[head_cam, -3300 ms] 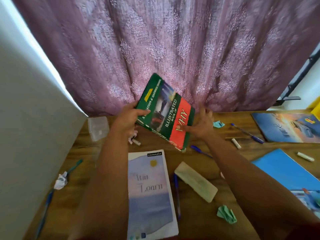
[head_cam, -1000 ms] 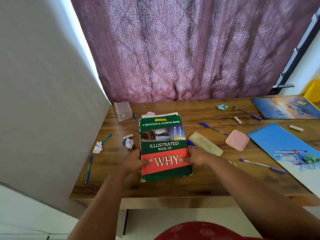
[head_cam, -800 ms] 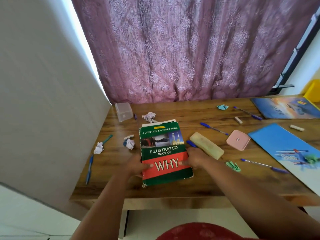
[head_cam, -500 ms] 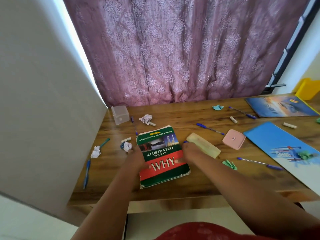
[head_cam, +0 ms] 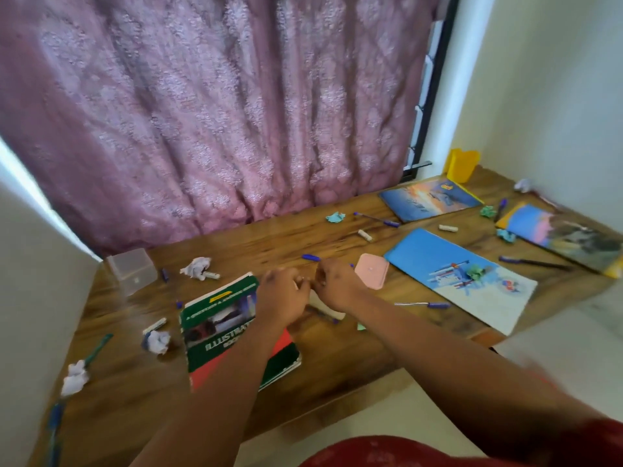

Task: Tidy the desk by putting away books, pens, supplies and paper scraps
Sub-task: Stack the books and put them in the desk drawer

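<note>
Just right of the green book (head_cam: 215, 328), left hand (head_cam: 281, 298) and right hand (head_cam: 333, 284) meet, fingers curled; whether either holds anything, I can't tell.

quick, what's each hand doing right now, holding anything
Left hand: fingers curled above the green book; what it holds, if anything, cannot be told.
Right hand: fingers curled over the cream case; grip cannot be told.

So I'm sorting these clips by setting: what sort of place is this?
Probably a study desk in a home room. A wooden desk sits against a mauve patterned curtain over a window, strewn with blue pens, crumpled paper scraps and a green-and-red illustrated book.
</note>
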